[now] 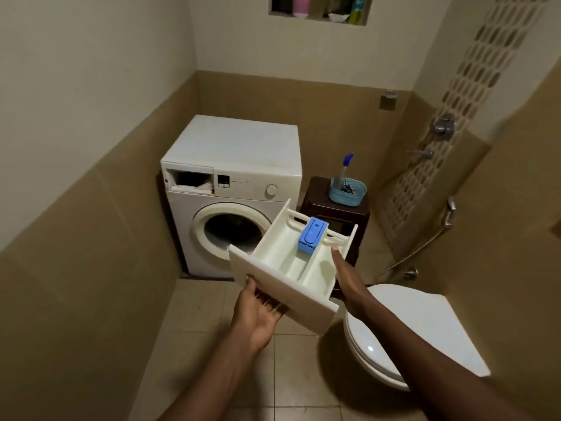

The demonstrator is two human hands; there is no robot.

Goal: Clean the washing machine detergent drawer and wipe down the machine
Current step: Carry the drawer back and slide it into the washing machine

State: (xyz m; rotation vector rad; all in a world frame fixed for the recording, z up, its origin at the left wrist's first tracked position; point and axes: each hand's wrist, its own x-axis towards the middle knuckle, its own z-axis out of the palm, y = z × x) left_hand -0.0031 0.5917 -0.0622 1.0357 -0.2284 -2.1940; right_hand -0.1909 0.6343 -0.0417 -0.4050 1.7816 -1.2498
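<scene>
I hold the white detergent drawer (282, 265) out in the air, well in front of the white washing machine (233, 165). A blue insert (312, 235) sits in its middle compartment. My left hand (258, 311) grips the drawer's front panel from below, fingers curled under its edge. My right hand (346, 278) holds the drawer's right side wall, thumb on the rim. The machine's drawer slot (189, 182) at its top left gapes open and dark. The round door (230, 232) looks ajar.
A dark stool (340, 214) right of the machine carries a blue basket (347, 191) with a brush. A white toilet (394, 335) stands at lower right, taps and a hose on the right wall. A wall niche (321, 9) holds bottles. Tiled floor lies below.
</scene>
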